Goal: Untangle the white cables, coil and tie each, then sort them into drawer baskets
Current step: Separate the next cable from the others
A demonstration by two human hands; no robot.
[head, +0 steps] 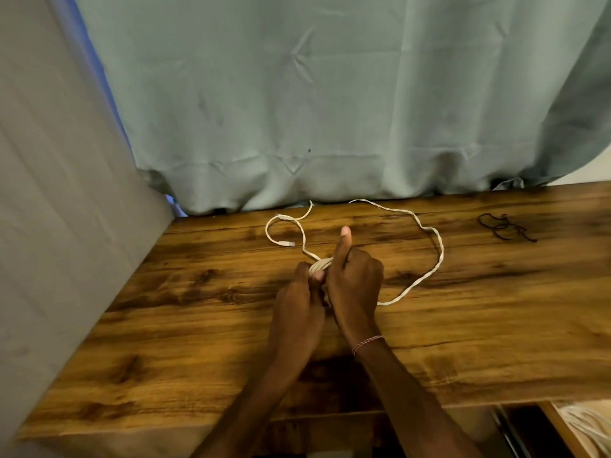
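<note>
White cable (439,256) lies looped on the counter (198,325), its coiled part pinched in your left hand (299,295); your right hand (355,282) curls round the strand just beside it, thumb raised.

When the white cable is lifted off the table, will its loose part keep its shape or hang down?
Probably it hangs down: the white cable lies in soft, wavy loops on the table, so it seems floppy. It looks thin, so likely light.
</note>
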